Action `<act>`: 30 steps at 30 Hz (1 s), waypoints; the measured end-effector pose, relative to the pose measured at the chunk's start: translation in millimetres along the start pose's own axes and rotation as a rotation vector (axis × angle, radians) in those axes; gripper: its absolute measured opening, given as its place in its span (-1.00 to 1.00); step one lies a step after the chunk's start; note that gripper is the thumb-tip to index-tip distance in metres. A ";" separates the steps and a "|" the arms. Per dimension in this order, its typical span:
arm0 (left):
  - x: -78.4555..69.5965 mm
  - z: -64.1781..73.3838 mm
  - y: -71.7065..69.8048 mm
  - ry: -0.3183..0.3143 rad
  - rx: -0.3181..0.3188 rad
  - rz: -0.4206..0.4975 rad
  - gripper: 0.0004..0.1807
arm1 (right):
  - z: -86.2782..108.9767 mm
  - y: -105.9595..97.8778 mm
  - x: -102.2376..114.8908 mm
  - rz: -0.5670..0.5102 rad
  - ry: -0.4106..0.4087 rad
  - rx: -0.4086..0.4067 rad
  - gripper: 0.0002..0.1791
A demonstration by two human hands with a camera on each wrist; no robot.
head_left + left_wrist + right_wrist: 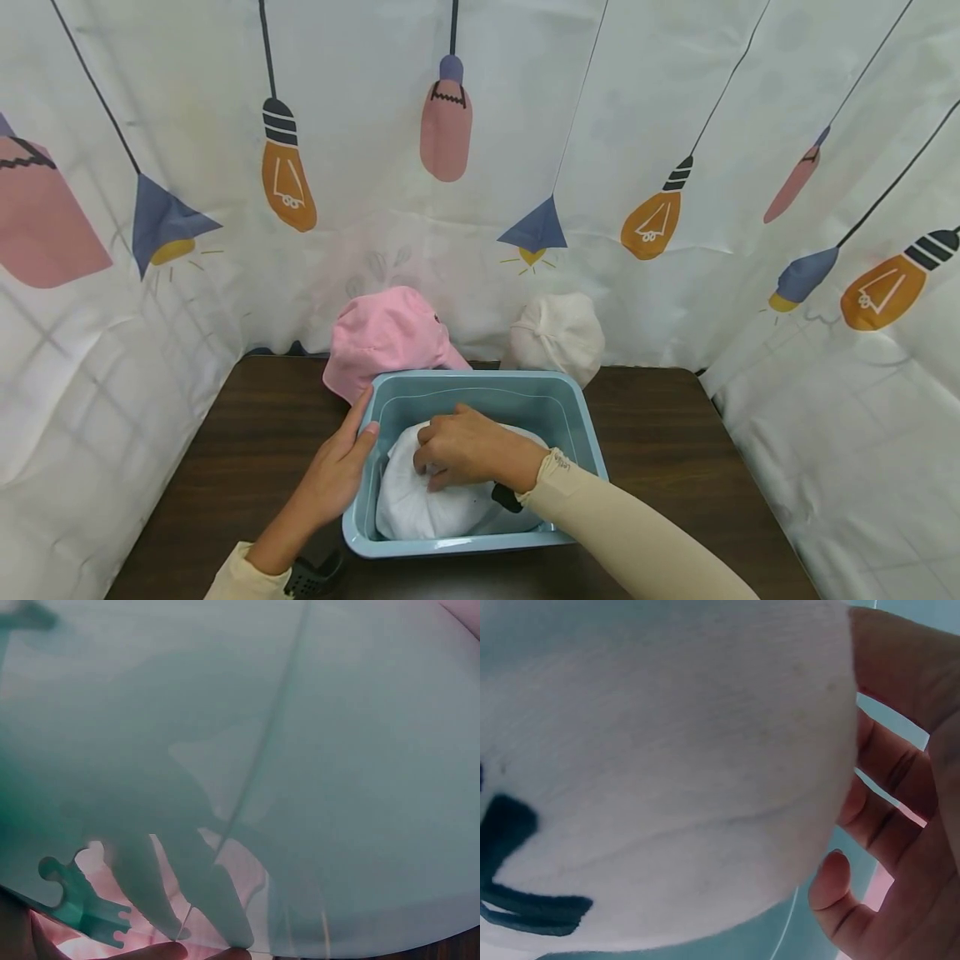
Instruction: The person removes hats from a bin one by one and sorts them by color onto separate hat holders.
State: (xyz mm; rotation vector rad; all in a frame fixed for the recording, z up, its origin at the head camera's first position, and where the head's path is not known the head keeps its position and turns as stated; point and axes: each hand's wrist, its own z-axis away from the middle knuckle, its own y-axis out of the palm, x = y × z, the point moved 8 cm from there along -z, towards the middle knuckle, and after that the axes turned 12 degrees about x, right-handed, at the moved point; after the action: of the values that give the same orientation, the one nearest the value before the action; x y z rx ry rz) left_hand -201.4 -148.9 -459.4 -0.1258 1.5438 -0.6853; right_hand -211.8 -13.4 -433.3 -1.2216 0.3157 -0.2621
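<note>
A white cap (pixel 420 508) with dark stitched marks lies inside a light blue plastic basin (pixel 480 547). My right hand (pixel 468 450) reaches in over the cap, its fingers bent down onto the crown and gripping the cloth. Seen from the right wrist, those fingers (pixel 885 761) meet the edge of the white cap (pixel 667 772), and part of them is hidden behind it. On the basin's left side my left hand (pixel 337 467) rests against the rim, fingers fairly straight and thumb at the edge. In the left wrist view the basin's wall (pixel 360 787) fills most of the frame.
Behind the basin a pink cap (pixel 393 337) sits at the left and a cream cap (pixel 558 337) at the right. All stand on a dark wood table (pixel 660 450). A white curtain (pixel 360 108) printed with lamps hangs behind and to both sides.
</note>
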 end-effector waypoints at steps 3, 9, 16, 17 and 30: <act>0.4 -0.1 0.2 0.000 0.001 0.002 -0.34 | -0.8 -0.2 1.3 -0.003 -0.008 0.000 -0.82; 0.8 -0.4 0.2 0.003 -0.004 -0.001 -0.35 | -2.3 0.1 2.4 0.006 -0.015 -0.002 -0.86; -0.8 -0.4 -0.6 0.008 -0.008 -0.003 -0.35 | -2.5 0.7 2.3 0.029 -0.019 -0.016 -0.90; -1.0 -0.5 -0.8 0.010 -0.009 -0.003 -0.35 | -2.6 0.6 2.3 0.033 -0.020 -0.018 -0.90; -1.7 0.1 -1.1 0.015 -0.012 -0.006 -0.35 | -3.5 0.5 4.1 0.070 0.000 -0.001 -0.94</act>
State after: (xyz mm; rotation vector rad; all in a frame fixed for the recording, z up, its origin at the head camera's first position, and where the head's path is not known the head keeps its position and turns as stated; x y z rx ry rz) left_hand -201.5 -149.0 -457.4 -0.1347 1.5626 -0.6835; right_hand -209.3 -17.8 -435.3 -1.2090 0.3576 -0.2011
